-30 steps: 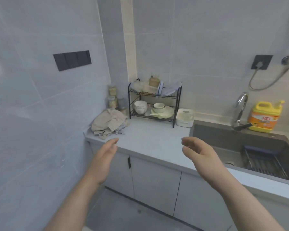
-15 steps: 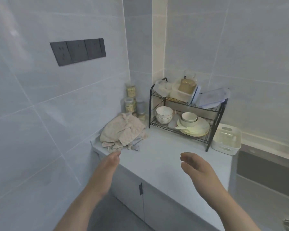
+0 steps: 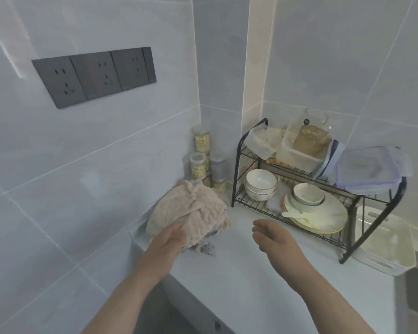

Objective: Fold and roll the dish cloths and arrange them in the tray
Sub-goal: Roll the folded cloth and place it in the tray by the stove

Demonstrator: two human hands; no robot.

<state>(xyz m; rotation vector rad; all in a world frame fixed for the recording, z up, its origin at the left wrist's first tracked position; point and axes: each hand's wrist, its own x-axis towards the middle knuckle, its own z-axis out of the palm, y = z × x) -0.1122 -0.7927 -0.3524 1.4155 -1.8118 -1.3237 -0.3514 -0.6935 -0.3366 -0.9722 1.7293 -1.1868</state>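
A crumpled heap of beige dish cloths (image 3: 193,210) lies on the grey counter at its left end, against the wall; a bluish cloth (image 3: 206,247) pokes out underneath. My left hand (image 3: 167,242) reaches to the front edge of the heap with fingers straight, its fingertips touching the cloth. My right hand (image 3: 272,237) hovers over the counter to the right of the heap, palm turned left, fingers loosely bent and holding nothing. A white plastic tray (image 3: 386,259) stands on the counter at the right, behind the rack's leg.
A black two-tier wire rack (image 3: 237,165) holds bowls, plates and plastic boxes behind my right hand. Several jars (image 3: 202,153) stand in the corner. The wall with sockets (image 3: 94,75) runs along the left. The counter's edge (image 3: 227,307) drops off below my arms.
The view has moved closer and left toward the corner. My left hand has gone forward from short of the heap until it touches the cloths; my right hand has come forward beside the heap.
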